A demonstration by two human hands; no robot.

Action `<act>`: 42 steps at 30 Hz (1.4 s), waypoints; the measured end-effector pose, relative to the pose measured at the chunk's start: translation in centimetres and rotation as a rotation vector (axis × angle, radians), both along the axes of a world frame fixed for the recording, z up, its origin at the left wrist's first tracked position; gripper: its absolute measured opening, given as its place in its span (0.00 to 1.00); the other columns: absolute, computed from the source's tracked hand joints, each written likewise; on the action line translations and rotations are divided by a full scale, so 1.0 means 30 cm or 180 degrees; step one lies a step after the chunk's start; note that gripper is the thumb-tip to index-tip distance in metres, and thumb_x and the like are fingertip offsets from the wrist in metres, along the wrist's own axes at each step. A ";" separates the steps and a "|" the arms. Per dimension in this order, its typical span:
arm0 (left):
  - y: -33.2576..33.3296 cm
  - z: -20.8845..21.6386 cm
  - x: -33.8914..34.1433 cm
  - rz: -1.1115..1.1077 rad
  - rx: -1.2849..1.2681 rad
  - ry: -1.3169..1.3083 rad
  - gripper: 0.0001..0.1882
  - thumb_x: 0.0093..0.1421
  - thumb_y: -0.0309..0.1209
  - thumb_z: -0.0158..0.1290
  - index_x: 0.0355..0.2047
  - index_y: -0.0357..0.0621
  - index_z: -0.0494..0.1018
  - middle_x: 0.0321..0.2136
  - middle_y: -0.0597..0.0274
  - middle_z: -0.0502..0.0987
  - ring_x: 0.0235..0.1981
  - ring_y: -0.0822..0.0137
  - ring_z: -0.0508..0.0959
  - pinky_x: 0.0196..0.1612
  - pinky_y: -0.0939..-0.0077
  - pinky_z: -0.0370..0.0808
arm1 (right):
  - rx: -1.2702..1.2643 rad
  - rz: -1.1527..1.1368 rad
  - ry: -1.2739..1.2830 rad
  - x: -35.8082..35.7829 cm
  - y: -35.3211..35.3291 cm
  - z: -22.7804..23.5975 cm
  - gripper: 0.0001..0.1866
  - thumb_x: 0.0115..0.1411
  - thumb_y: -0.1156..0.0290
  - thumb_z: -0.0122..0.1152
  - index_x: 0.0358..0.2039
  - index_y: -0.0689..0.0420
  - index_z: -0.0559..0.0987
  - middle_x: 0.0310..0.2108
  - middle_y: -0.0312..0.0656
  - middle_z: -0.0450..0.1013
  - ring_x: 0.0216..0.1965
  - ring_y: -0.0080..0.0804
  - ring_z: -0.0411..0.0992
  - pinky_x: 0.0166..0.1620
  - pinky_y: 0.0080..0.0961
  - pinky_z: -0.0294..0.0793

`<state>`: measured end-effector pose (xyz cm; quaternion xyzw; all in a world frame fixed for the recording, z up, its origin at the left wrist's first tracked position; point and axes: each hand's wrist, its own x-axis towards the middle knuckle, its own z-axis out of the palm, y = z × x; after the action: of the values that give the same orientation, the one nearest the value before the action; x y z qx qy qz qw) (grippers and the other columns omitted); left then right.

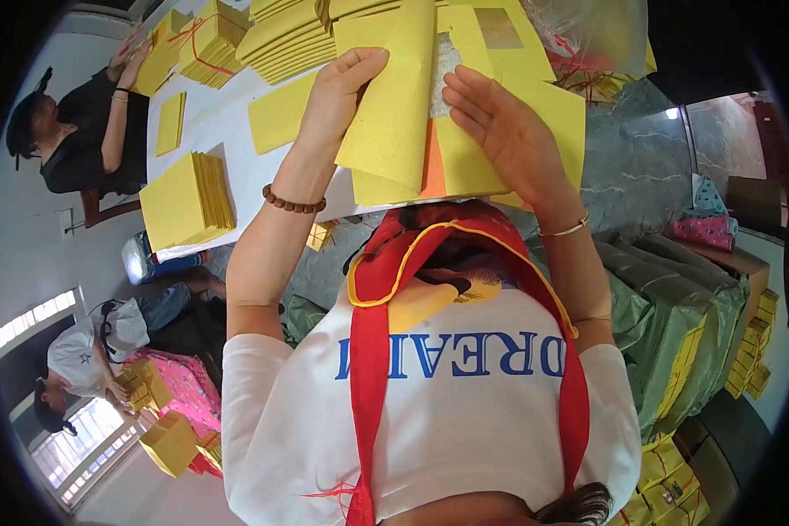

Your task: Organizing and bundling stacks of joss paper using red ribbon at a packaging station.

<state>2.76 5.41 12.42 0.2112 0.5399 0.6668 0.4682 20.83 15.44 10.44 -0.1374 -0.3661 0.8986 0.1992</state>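
Note:
On the white tabletop in front of me lies an opened wrap of yellow paper (390, 114). My left hand (346, 88) grips the left edge of its folded-over sheet, with the fingers curled and partly hidden. My right hand (508, 131), fingers stretched out, rests its side against the right part, a stack of yellow paper (469, 167). Between the two parts show a strip of grey, print-covered paper (443, 66) and an orange strip (434, 162). More yellow sheets (552, 123) spread out to the right beneath.
Stacks of folded yellow paper (289, 39) line the far side, beside a red-tied bundle (212, 39). Another stack (184, 202) stands at the table's left corner. A co-worker (92, 131) works there; a second person (96, 342) is farther back. Green wrapped bales (666, 307) stand right.

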 end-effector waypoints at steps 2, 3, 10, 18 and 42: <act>0.002 0.007 0.002 -0.0024 0.0035 -0.0042 0.09 0.58 0.31 0.47 0.32 0.36 0.69 0.26 0.64 0.74 0.25 0.77 0.73 0.29 0.84 0.72 | 0.0147 -0.0037 -0.0056 0.002 -0.006 0.012 0.25 0.63 0.62 0.35 0.55 0.66 0.56 0.56 0.48 0.56 0.56 0.34 0.57 0.58 0.27 0.56; 0.000 0.014 0.014 0.0034 -0.0008 0.0011 0.09 0.58 0.30 0.47 0.32 0.36 0.69 0.26 0.64 0.73 0.26 0.77 0.73 0.30 0.84 0.72 | 0.0140 -0.0042 -0.0082 0.003 -0.008 0.011 0.25 0.63 0.62 0.35 0.55 0.66 0.56 0.56 0.48 0.56 0.56 0.34 0.57 0.58 0.28 0.56; 0.008 0.013 0.063 0.0115 0.0211 -0.0154 0.08 0.58 0.30 0.47 0.32 0.36 0.68 0.26 0.63 0.73 0.27 0.75 0.73 0.31 0.82 0.72 | -0.0272 0.0240 0.0100 -0.015 -0.024 0.022 0.27 0.61 0.63 0.45 0.56 0.64 0.54 0.52 0.44 0.60 0.54 0.30 0.59 0.55 0.28 0.59; 0.007 -0.001 0.087 0.0156 0.0336 -0.0145 0.09 0.58 0.30 0.48 0.31 0.35 0.69 0.26 0.64 0.73 0.26 0.77 0.71 0.31 0.84 0.70 | -0.0126 0.0331 0.0025 -0.039 -0.020 0.042 0.23 0.61 0.62 0.44 0.54 0.60 0.59 0.50 0.40 0.62 0.52 0.27 0.61 0.53 0.26 0.61; 0.028 0.020 0.121 0.0092 0.0119 0.0781 0.13 0.54 0.35 0.54 0.32 0.35 0.69 0.21 0.69 0.71 0.24 0.80 0.67 0.29 0.88 0.65 | -0.0748 0.0295 -0.0211 -0.033 -0.014 0.038 0.20 0.62 0.59 0.40 0.49 0.59 0.65 0.43 0.40 0.69 0.42 0.27 0.70 0.45 0.25 0.70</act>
<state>6.39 6.26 13.02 0.2922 0.5836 0.6526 0.3849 19.84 15.01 11.58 -0.1723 -0.2706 0.9385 0.1278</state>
